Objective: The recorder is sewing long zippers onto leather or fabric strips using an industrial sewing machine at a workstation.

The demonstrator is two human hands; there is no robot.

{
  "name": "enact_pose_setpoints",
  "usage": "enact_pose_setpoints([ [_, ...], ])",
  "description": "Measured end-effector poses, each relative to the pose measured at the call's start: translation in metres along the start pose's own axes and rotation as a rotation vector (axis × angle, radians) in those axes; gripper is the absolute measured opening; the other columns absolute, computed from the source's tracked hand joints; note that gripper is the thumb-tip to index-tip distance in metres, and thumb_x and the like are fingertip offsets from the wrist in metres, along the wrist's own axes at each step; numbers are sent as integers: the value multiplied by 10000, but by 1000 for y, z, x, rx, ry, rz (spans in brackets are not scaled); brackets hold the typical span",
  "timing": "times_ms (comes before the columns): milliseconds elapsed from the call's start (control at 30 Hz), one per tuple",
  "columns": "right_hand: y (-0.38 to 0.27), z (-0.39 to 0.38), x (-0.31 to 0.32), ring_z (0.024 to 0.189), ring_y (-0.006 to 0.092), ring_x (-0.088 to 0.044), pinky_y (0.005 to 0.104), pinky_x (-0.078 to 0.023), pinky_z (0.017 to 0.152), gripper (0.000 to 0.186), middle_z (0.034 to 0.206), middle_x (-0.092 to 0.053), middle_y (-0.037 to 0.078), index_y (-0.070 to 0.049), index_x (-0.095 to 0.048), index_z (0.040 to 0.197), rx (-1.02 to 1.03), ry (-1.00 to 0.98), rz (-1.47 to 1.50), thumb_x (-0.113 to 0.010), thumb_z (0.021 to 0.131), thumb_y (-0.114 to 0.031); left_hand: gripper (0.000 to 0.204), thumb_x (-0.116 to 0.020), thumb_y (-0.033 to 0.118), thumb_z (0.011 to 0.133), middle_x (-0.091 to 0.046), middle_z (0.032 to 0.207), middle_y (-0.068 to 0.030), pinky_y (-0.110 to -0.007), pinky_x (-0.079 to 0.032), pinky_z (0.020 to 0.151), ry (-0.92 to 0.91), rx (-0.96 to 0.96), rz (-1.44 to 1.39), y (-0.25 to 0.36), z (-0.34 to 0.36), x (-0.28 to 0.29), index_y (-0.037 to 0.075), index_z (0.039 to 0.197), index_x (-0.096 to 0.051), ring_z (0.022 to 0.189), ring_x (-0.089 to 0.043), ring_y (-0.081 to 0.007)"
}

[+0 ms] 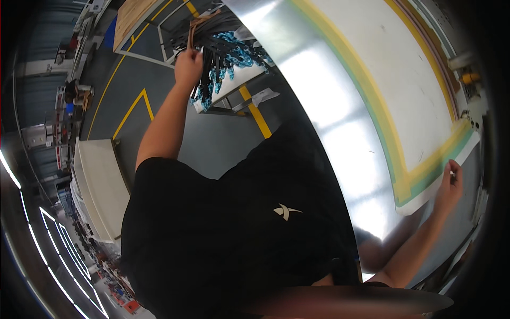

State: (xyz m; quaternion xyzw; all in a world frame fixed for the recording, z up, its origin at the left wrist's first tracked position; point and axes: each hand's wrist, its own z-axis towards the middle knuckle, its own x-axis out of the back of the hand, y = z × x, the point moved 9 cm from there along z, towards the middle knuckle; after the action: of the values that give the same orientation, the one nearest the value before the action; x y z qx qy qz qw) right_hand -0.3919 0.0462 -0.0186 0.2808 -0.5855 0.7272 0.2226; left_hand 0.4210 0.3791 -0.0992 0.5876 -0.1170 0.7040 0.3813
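Observation:
My left hand (188, 66), at the upper middle, is closed on narrow brown strips (193, 27) at a pile of black straps (205, 43) with many shiny blue fittings (228, 42). The pile lies on a low white stand (237, 80). At the right, my right hand (448, 183) has its fingers curled round something small and dark that I cannot make out, near the lower corner of a white board (372, 48) edged with yellow and green tape (402, 181). The board lies on a shiny metal table (336, 135).
A wooden-topped bench (130, 16) stands at the upper left, a cream panel (101, 186) at the left. Yellow lines (255, 111) mark the grey floor (212, 141). Machine fittings (473, 77) line the table's far right side.

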Motion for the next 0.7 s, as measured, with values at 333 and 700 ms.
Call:
enact_pose_setpoints([
  [333, -65, -30, -63, 873, 187, -673, 309, -545, 823, 161, 988, -716, 107, 2, -690, 1121, 144, -11, -377, -638, 1030, -120, 558, -719, 198, 893, -612, 1259, -155, -475, -506, 1005, -363, -67, 369, -24, -23, -81, 172, 1432, -575, 1198, -611, -370],
  [700, -58, -28, -62, 818, 156, -618, 285, -522, 752, 147, 978, -679, 85, 2, -682, 1130, 155, 19, -394, -642, 1031, -99, 519, -596, 35, 897, -577, 1350, -128, -482, -426, 1067, -294, -480, 500, 8, 51, -130, 212, 1385, -582, 1312, -540, -326],
])
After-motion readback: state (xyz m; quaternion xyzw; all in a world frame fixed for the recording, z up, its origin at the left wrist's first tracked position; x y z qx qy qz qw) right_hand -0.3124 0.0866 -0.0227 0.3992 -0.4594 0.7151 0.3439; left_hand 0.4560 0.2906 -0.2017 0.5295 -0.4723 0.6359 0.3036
